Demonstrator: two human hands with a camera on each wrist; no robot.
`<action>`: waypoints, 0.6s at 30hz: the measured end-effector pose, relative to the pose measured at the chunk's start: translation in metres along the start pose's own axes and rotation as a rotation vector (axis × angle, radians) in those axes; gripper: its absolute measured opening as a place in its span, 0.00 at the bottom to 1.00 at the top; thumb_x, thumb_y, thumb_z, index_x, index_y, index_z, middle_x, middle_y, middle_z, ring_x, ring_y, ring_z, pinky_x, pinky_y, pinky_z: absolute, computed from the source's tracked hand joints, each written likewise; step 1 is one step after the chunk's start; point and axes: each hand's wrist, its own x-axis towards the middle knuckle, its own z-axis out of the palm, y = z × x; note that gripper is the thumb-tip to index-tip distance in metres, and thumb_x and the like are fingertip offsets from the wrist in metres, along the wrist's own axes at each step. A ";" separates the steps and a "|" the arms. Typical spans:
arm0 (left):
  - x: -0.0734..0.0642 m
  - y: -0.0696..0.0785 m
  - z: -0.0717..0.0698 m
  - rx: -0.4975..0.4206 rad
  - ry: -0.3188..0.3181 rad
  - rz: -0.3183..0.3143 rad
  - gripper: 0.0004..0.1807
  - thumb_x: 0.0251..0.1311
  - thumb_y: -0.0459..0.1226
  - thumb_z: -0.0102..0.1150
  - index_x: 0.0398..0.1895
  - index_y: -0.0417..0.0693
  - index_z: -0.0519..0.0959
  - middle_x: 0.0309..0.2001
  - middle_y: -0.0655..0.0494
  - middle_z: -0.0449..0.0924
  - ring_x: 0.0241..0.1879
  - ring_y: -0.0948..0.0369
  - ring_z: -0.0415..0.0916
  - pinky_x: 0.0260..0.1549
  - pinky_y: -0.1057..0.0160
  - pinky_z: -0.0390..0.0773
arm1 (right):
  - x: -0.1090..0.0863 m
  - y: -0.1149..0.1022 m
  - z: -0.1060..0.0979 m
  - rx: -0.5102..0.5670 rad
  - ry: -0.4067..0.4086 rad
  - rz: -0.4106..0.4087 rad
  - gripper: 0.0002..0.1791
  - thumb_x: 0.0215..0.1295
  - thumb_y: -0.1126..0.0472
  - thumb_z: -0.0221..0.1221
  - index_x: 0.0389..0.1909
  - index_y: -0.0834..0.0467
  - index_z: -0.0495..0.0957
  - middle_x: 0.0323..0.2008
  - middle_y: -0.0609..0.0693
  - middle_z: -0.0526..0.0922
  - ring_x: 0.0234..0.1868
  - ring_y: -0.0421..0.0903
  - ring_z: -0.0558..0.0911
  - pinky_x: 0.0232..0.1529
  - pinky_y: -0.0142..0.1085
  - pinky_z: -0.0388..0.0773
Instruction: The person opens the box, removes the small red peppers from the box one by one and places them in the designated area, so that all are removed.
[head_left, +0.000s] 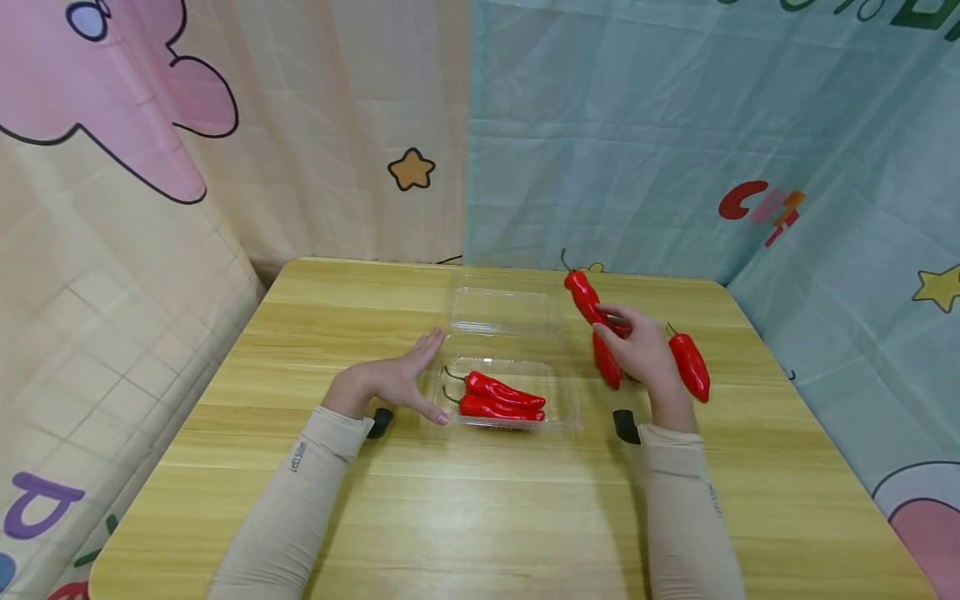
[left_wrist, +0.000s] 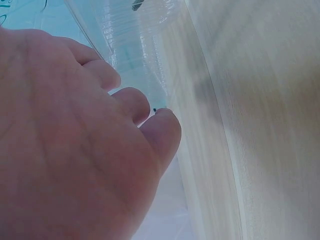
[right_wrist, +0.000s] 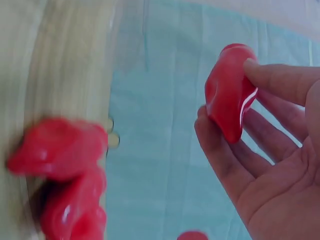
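Observation:
My right hand (head_left: 641,346) pinches a red chili pepper (right_wrist: 227,90) between thumb and fingers, its stem pointing up and away in the head view. Below that hand lies another red pepper (head_left: 606,360). Just right of the wrist is one more pepper (head_left: 689,367). In the middle stands a clear plastic clamshell box (head_left: 567,396), its lid (head_left: 504,308) folded back toward the curtain. Two peppers (head_left: 504,390) lie side by side in the base, stems to the left. My left hand (head_left: 393,383) is spread along the box's left side, fingertips right at its edge, holding nothing.
The box and peppers are on a wooden table (head_left: 480,517). Patterned curtains (head_left: 600,150) hang behind its back edge and at both sides. Blurred red peppers (right_wrist: 60,150) show close to the right wrist camera.

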 end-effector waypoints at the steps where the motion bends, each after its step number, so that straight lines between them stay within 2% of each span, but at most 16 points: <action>1: 0.000 0.000 0.000 0.001 0.000 0.000 0.81 0.42 0.59 0.79 0.79 0.49 0.21 0.79 0.50 0.14 0.76 0.53 0.14 0.73 0.44 0.35 | -0.001 0.004 -0.005 0.007 0.018 0.013 0.24 0.73 0.56 0.61 0.67 0.57 0.75 0.60 0.63 0.79 0.58 0.62 0.79 0.54 0.57 0.78; 5: 0.000 0.000 0.000 -0.003 -0.001 0.006 0.81 0.43 0.59 0.79 0.79 0.49 0.21 0.79 0.50 0.13 0.76 0.53 0.14 0.73 0.44 0.35 | -0.007 0.022 -0.027 0.007 0.093 0.057 0.25 0.74 0.54 0.59 0.67 0.58 0.74 0.61 0.65 0.77 0.61 0.64 0.76 0.58 0.58 0.75; 9: 0.001 0.000 0.000 -0.006 -0.002 0.011 0.80 0.43 0.58 0.79 0.79 0.49 0.21 0.79 0.50 0.13 0.76 0.53 0.14 0.73 0.44 0.34 | -0.016 0.042 -0.050 -0.032 0.177 0.142 0.26 0.75 0.52 0.57 0.68 0.60 0.74 0.62 0.67 0.76 0.62 0.64 0.75 0.59 0.58 0.73; 13: 0.000 0.001 0.000 -0.006 -0.007 0.009 0.80 0.44 0.58 0.79 0.79 0.49 0.21 0.79 0.51 0.13 0.76 0.53 0.14 0.73 0.44 0.34 | -0.023 0.061 -0.066 -0.043 0.227 0.281 0.26 0.76 0.52 0.55 0.70 0.59 0.72 0.66 0.66 0.73 0.65 0.63 0.73 0.62 0.56 0.71; 15: 0.000 0.001 -0.001 -0.007 -0.008 0.007 0.80 0.44 0.58 0.79 0.79 0.49 0.21 0.79 0.51 0.13 0.76 0.53 0.14 0.73 0.45 0.34 | -0.026 0.071 -0.070 -0.037 0.252 0.372 0.26 0.76 0.52 0.54 0.70 0.57 0.72 0.67 0.65 0.72 0.65 0.61 0.72 0.62 0.53 0.72; 18: -0.001 0.001 -0.001 0.007 -0.005 0.005 0.81 0.44 0.59 0.79 0.79 0.48 0.21 0.78 0.51 0.13 0.76 0.53 0.14 0.73 0.45 0.34 | -0.029 0.084 -0.073 -0.004 0.303 0.514 0.25 0.75 0.55 0.55 0.70 0.57 0.72 0.67 0.64 0.72 0.65 0.59 0.72 0.58 0.45 0.75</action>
